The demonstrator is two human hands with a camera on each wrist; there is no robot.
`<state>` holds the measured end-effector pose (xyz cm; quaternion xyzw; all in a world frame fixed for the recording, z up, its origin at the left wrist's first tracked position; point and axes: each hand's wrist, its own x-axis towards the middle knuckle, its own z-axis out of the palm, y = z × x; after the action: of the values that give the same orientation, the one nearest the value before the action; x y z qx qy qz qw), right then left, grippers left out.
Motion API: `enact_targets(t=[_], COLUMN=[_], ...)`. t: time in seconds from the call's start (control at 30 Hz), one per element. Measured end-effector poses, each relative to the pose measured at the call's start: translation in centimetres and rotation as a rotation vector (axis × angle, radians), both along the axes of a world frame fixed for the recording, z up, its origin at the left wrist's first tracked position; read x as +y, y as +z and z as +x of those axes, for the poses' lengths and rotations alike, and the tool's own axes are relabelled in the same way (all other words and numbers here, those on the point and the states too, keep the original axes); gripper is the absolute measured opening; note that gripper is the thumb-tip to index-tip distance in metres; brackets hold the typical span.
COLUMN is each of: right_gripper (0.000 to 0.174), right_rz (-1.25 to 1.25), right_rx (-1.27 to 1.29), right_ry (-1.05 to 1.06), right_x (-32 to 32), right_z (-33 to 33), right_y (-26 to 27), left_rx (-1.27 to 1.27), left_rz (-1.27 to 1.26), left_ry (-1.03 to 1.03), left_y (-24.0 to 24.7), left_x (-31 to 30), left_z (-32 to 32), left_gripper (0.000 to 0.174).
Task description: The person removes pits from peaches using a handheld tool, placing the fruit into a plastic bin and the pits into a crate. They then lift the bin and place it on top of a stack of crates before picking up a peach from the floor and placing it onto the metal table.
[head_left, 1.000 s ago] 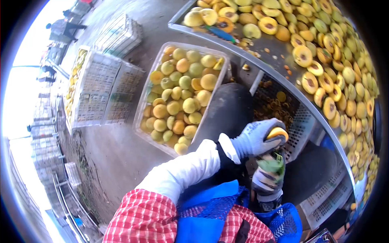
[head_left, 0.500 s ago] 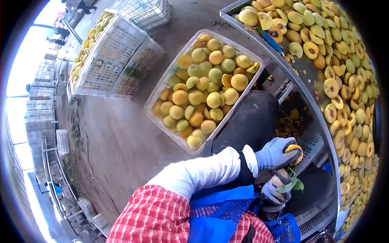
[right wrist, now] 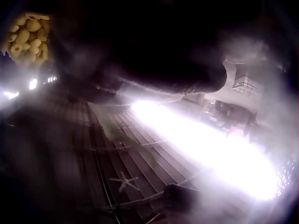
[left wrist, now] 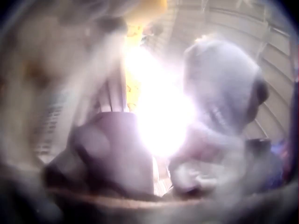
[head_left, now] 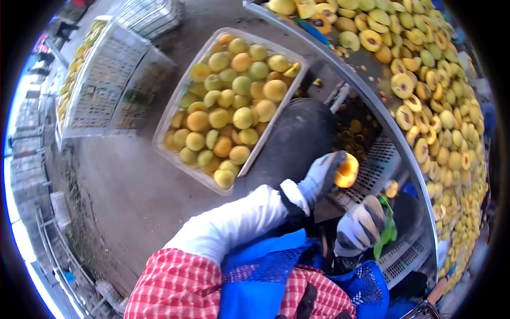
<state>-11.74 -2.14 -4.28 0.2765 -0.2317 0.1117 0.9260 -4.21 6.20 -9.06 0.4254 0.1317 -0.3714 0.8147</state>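
Observation:
In the head view my left hand (head_left: 319, 178), in a grey-blue glove with dark fingertips, grips an apricot half (head_left: 346, 170) with its orange cut face showing. My right hand (head_left: 360, 226), in a striped grey glove, is curled below and to the right of it. Its fingers hold a green leafy sprig (head_left: 387, 229) that hangs from their far side. Another apricot half (head_left: 391, 189) shows just beyond the right fingertips, over the grey crate (head_left: 374, 165). Both wrist views are blurred and washed out by glare.
A metal-edged table (head_left: 396, 130) heaped with halved apricots runs along the right; a blue-handled tool (head_left: 314, 32) lies on it. A translucent bin (head_left: 159, 133) of whole apricots stands left of my knee (head_left: 303, 127). Stacked white crates (head_left: 106, 80) are farther left.
The hands have moved apart, after working close together. The left hand's apricot half now shows its cut face, and a second half appears beyond the right hand. The head view has also shifted.

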Motion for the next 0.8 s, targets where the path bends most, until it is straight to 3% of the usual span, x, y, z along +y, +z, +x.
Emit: enact_targets(t=[0.07,0.13,0.17,0.33,0.4,0.53,0.67,0.7,0.8], right_gripper=[0.020,0.022,0.023,0.028,0.031,0.033,0.033,0.033,0.034], right_rz=[-0.050,-0.135,-0.183,-0.327,-0.473,-0.715,-0.831,-0.847,-0.996], right_rx=[0.112,0.369,0.518,1.012,1.313,1.229,1.292,1.289,1.410], right_ry=[-0.003,0.044,0.095,0.371,0.222,0.303,0.281,0.285,0.286], right_x=[-1.4,-2.6,-3.3,-5.8,-5.9,-6.7,-4.6,-4.3,-3.3], right_z=[-0.3,-1.8,-2.8,-5.1,-4.7,-4.4,-2.3,-2.0,-1.0], right_y=[-1.1,-2.8,-3.7,-7.1,-7.1,-8.8,-7.8,-7.7,-7.7], left_rx=[-0.040,0.001,-0.077,-0.445,-0.500,-0.553,-0.643,-0.574,-0.884], left_rz=[-0.217,-0.210,-0.420,0.154,0.409,1.130,1.818,1.962,2.294], left_ry=[0.115,0.078,0.110,0.235,0.292,0.397,0.559,0.244,-0.097], left_y=[0.5,4.2,2.1,4.5,1.9,-6.0,-8.7,-8.7,-10.6], left_x=[0.5,3.2,3.5,13.0,17.9,29.5,38.5,39.3,37.1], left_z=[0.6,1.6,1.6,2.3,2.0,1.0,2.0,2.0,0.4], left_gripper=[0.032,0.030,0.030,0.028,0.026,0.031,0.043,0.054,0.060])
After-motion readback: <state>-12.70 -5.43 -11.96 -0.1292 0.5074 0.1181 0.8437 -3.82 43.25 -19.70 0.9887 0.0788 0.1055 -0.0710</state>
